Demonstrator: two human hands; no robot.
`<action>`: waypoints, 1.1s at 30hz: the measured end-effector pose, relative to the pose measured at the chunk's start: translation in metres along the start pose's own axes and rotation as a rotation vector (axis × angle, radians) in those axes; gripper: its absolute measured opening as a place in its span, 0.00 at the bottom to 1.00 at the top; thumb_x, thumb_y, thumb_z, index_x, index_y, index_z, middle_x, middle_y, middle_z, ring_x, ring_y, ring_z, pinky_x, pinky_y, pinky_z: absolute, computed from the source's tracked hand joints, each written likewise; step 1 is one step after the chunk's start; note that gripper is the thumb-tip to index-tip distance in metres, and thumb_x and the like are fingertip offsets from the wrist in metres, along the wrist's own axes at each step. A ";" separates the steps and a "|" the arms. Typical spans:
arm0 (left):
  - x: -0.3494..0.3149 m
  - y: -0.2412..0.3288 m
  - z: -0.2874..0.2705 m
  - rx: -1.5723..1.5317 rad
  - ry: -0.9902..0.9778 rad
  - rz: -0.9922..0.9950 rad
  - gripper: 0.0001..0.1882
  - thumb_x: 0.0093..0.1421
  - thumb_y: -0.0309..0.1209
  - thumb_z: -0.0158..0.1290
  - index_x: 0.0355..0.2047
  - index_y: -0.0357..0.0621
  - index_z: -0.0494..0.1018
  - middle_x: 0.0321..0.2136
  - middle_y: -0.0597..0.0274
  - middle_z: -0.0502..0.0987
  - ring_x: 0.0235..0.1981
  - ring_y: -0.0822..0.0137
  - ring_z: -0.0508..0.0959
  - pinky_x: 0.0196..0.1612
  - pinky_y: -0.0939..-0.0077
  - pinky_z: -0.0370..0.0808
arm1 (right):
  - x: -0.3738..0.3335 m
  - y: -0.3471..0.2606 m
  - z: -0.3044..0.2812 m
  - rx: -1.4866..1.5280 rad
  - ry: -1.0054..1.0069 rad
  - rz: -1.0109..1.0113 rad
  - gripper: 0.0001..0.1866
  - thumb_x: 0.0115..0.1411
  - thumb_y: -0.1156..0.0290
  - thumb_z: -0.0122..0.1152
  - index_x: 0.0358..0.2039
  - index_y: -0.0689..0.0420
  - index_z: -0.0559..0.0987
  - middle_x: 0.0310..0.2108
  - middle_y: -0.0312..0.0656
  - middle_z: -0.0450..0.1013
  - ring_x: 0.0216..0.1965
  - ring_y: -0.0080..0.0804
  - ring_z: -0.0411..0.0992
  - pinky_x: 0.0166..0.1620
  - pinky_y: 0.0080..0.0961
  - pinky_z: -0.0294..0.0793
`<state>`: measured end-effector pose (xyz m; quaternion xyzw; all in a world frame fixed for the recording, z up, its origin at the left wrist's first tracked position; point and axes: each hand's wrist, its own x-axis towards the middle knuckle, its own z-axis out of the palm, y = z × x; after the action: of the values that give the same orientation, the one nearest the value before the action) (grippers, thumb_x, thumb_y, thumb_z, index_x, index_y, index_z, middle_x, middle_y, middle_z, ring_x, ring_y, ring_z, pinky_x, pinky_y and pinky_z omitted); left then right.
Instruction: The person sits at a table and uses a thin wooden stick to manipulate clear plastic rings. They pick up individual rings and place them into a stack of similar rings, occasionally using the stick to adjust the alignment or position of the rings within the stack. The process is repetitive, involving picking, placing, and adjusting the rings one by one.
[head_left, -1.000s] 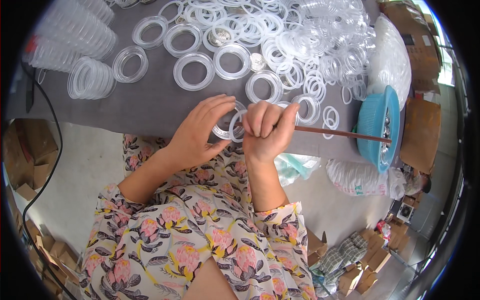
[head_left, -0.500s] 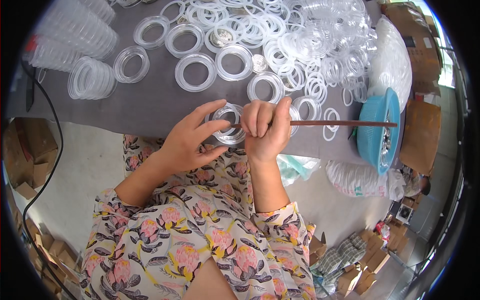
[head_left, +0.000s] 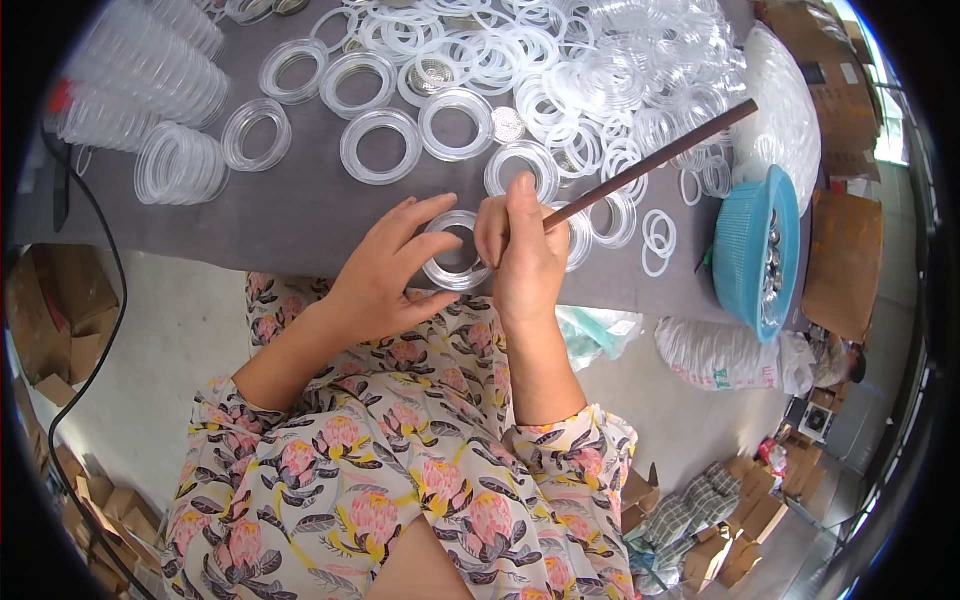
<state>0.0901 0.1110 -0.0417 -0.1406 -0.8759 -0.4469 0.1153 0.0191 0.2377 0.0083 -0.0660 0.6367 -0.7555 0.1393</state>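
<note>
A clear plastic ring [head_left: 462, 281] lies flat near the table's front edge, between my hands. My left hand [head_left: 385, 265] is open, with its spread fingers and thumb around the ring's left side. My right hand [head_left: 522, 250] is closed around a thin dark brown stick [head_left: 655, 162]. The stick's long end slants up to the far right, over loose rings. Its lower end is at the ring's right side, mostly hidden by my fingers. Another clear ring [head_left: 580, 238] sits just right of my right hand, partly covered by it.
Several clear rings, such as one farther back [head_left: 381, 147], lie beyond my hands. Behind them spreads a heap of white flat rings [head_left: 500, 50]. Stacked clear cups [head_left: 150, 70] stand far left. A blue basket [head_left: 738, 260] with shiny metal pieces is at the right edge.
My right hand has turned, swinging the stick from nearly level to a steep slant up to the right. My left hand stays by the ring, its fingers shifted slightly.
</note>
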 end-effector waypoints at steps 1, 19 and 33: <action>0.000 0.000 0.000 -0.005 0.005 0.006 0.23 0.43 0.32 0.62 0.39 0.44 0.68 0.53 0.51 0.64 0.54 0.52 0.65 0.58 0.53 0.60 | 0.000 0.000 0.000 -0.027 0.007 0.004 0.33 0.67 0.56 0.38 0.04 0.52 0.55 0.05 0.33 0.52 0.10 0.21 0.50 0.16 0.19 0.45; 0.003 -0.008 0.011 -0.155 0.113 -0.092 0.25 0.37 0.34 0.66 0.34 0.43 0.67 0.49 0.50 0.69 0.49 0.52 0.69 0.51 0.60 0.66 | -0.003 0.035 0.002 0.528 -0.048 -0.077 0.33 0.68 0.57 0.33 0.04 0.51 0.54 0.04 0.31 0.50 0.09 0.21 0.48 0.14 0.20 0.47; -0.001 -0.010 0.013 -0.143 0.126 -0.120 0.40 0.36 0.33 0.67 0.50 0.40 0.61 0.47 0.52 0.68 0.48 0.52 0.69 0.51 0.62 0.65 | -0.001 0.036 0.010 0.383 -0.092 -0.233 0.31 0.68 0.58 0.32 0.06 0.51 0.53 0.05 0.32 0.50 0.09 0.23 0.48 0.16 0.21 0.48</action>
<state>0.0864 0.1163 -0.0568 -0.0672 -0.8395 -0.5225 0.1329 0.0272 0.2228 -0.0250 -0.1459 0.4626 -0.8699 0.0898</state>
